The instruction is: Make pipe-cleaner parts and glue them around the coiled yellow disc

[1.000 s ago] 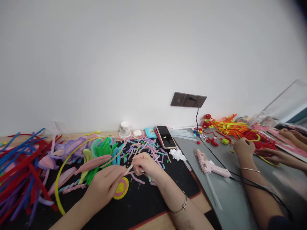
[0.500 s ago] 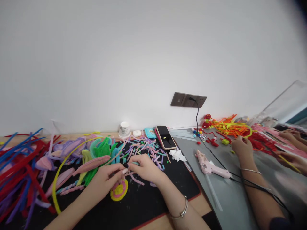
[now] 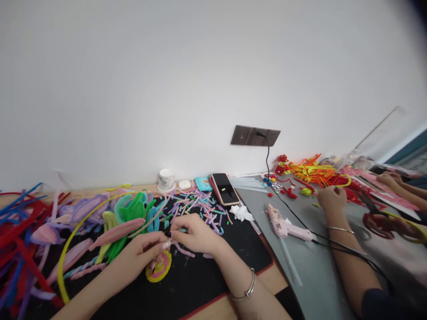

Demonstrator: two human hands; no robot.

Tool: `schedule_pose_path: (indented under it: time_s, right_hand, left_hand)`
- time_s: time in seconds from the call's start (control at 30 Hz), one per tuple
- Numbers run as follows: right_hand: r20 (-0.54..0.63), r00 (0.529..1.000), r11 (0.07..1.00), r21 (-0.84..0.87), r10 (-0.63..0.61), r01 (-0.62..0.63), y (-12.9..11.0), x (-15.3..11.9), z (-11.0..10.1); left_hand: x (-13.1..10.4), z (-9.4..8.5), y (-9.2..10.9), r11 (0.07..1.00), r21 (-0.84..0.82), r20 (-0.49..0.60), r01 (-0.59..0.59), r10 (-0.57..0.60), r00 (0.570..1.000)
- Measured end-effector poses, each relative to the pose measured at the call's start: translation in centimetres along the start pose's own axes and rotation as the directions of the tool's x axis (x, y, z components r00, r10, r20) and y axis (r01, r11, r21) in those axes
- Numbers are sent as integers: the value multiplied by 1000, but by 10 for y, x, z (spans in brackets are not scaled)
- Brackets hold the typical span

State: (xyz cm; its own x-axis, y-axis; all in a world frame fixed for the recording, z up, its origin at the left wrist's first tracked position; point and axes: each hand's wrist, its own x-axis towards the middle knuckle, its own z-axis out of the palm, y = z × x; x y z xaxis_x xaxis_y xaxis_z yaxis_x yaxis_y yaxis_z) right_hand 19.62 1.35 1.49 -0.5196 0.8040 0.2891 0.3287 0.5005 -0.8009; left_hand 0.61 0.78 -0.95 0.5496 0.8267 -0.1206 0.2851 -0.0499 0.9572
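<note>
2 hands, left [image 3: 138,253] and right [image 3: 196,233], are pinching a half-hidden strip [image 3: 183,230] near the yellow-pink disc [image 3: 156,278]; light pressure is probably sparing its fuzz.

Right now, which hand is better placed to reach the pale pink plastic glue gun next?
Right, most likely. The right hand is nearer the glue gun, which lies on that side. The left hand is farther away, by the fuzzy yellow-and-pink round disc.
</note>
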Motion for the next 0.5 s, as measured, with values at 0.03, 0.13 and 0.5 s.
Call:
schedule_pose_path:
  time_s: [0.03,0.13,0.5]
  right_hand:
    - [-6,1000,1000,-20,16,-16,0,0,2]
    - [-38,996,995,-61,75,-77,0,0,5]
    - [-35,996,996,-31,80,-81,-5,1,3]
  left_hand:
    - [0,0,-1,1000,29,-10,-8,8,1000]
    - [1,0,-2,997,80,-38,-11,15,999]
    - [1,3,-3,995,90,-127,-45,56,990]
